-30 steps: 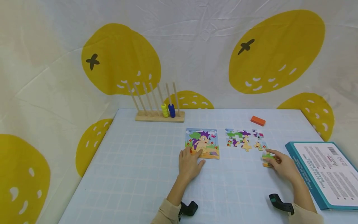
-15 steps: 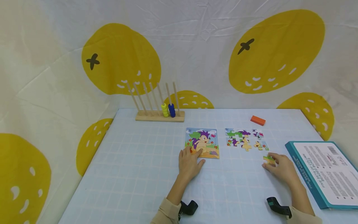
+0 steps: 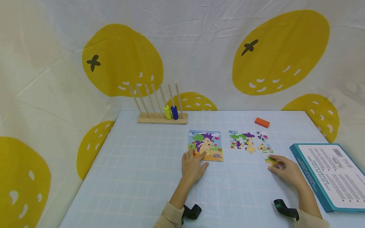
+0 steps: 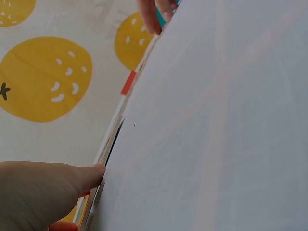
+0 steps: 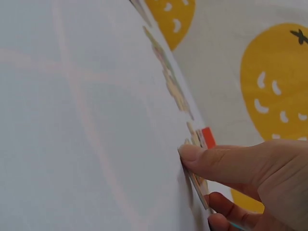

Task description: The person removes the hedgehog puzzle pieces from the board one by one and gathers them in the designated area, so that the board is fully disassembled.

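A square hedgehog picture puzzle board [image 3: 206, 142] lies flat mid-table. My left hand [image 3: 192, 167] rests on its lower left part, fingers fairly straight; in the left wrist view the thumb [image 4: 89, 176] lies at the board's near edge. At the right, my right hand [image 3: 286, 171] pinches a yellow-green puzzle piece [image 3: 270, 161] between thumb and fingers, as the right wrist view shows with the piece [image 5: 196, 188] near the tabletop. Several joined puzzle pieces [image 3: 242, 136] lie between the hands. Two smaller bits, an upper piece [image 3: 262, 136] and a lower piece [image 3: 265, 148], sit right of them.
A wooden peg rack [image 3: 162, 118] with yellow beads [image 3: 167, 112] and blue beads [image 3: 174, 112] stands at the back left. An orange block [image 3: 262, 122] lies at the back right. A large teal-edged box [image 3: 330, 177] is close beside my right hand.
Two pieces lay by my right fingers a second ago, with a green one above; now the pinched piece appears turned and slightly farther left. My left hand and the board stay put.
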`<state>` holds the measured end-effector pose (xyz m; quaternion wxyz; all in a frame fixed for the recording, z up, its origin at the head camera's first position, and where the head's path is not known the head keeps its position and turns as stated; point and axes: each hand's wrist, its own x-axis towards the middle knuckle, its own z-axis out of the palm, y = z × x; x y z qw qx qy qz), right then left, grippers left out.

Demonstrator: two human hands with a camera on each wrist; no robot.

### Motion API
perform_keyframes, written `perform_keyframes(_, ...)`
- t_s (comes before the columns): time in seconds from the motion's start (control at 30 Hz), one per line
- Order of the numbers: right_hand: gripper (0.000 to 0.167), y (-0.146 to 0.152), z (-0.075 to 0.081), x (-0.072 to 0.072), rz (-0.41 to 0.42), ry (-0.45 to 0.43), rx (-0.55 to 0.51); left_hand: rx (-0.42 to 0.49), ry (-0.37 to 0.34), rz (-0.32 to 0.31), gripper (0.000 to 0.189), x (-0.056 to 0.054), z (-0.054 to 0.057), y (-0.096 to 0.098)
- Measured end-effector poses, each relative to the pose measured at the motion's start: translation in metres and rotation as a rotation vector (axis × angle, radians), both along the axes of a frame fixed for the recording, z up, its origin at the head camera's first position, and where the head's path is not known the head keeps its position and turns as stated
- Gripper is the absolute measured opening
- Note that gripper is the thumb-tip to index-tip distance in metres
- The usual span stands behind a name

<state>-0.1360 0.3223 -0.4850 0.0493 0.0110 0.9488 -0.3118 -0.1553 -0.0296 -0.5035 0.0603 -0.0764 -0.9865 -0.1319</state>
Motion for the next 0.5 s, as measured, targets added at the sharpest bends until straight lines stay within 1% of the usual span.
perform_keyframes(0.13, 0.058, 0.0036, -0.0019, -0.0021, -0.012, -0.012, -0.01, 0.005, 0.003, -0.003, 0.047, 0.0001, -0.0007, -0.0006)
perform_keyframes(0.27, 0.058, 0.0053, -0.0025, -0.0034, -0.012, 0.0, -0.017, 0.005, 0.007, -0.002, 0.047, 0.0005, -0.0004, -0.0014)
perform_keyframes(0.5, 0.06, 0.0061, -0.0049, -0.0035, -0.036, 0.02, -0.026, 0.01, 0.01, -0.005, 0.047, 0.0005, -0.0003, -0.0012)
